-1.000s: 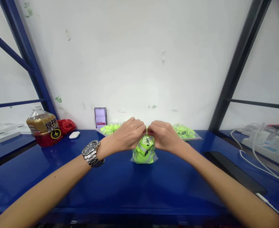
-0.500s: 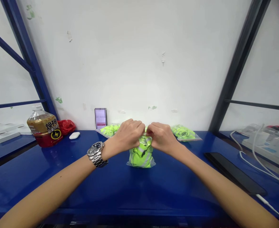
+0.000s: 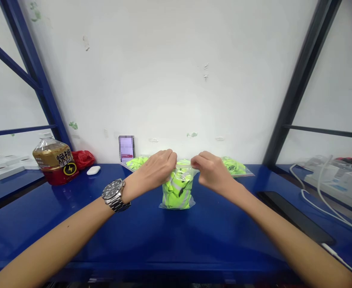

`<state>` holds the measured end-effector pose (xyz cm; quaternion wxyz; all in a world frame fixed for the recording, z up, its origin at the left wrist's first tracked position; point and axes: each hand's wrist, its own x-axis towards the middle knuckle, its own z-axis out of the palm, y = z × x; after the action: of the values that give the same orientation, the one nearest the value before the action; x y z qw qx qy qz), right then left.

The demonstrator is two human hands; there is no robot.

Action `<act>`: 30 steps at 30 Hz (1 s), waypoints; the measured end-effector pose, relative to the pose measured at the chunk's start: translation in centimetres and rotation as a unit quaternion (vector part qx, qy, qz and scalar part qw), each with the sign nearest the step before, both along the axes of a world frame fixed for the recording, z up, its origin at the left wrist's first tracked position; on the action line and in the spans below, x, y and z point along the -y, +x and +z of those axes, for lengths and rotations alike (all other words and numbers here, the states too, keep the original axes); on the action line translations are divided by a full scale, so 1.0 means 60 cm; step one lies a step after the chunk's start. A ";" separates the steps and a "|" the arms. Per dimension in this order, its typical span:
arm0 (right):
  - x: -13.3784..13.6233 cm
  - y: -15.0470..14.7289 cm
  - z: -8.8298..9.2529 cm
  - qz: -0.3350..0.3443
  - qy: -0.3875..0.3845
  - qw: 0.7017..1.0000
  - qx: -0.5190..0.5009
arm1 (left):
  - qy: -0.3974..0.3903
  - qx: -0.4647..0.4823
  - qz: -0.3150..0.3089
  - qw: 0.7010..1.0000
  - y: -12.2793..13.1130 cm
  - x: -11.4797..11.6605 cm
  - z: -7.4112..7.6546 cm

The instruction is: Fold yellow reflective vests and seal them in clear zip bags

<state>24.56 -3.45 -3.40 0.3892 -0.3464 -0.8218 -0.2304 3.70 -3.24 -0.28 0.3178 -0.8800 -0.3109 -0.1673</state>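
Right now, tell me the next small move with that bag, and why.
Probably run both pinches along the top edge to press it closed. The left hand and right hand each pinch a top corner of the clear bag, which stands upright on the blue shelf stuffed with neon-green fabric.

One head-worn camera looks forward and slightly down across the blue worktop [image 3: 176, 240] toward the white wall [image 3: 170, 68], which fills the upper frame. Both forearms enter from the lower corners, near the lens. No second view shares the scene.
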 end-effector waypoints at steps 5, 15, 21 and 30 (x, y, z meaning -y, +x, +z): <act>-0.008 -0.006 -0.007 -0.007 0.043 0.999 -0.026 | 0.006 0.013 0.000 1.000 0.003 -0.005 -0.003; 0.012 0.009 0.002 0.020 0.029 0.999 -0.007 | -0.093 0.044 -0.038 0.994 -0.047 0.002 0.018; 0.001 -0.004 -0.008 -0.011 0.064 0.998 -0.011 | -0.056 0.044 -0.004 0.997 -0.044 0.000 0.006; 0.019 0.004 0.011 0.066 -0.037 0.997 0.007 | -0.065 0.022 -0.093 0.993 -0.037 0.011 0.025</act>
<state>24.80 -4.60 -2.76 0.3851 -0.3039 -0.8534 -0.1761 1.50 -3.89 1.23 0.2362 -0.9199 -0.2448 -0.1951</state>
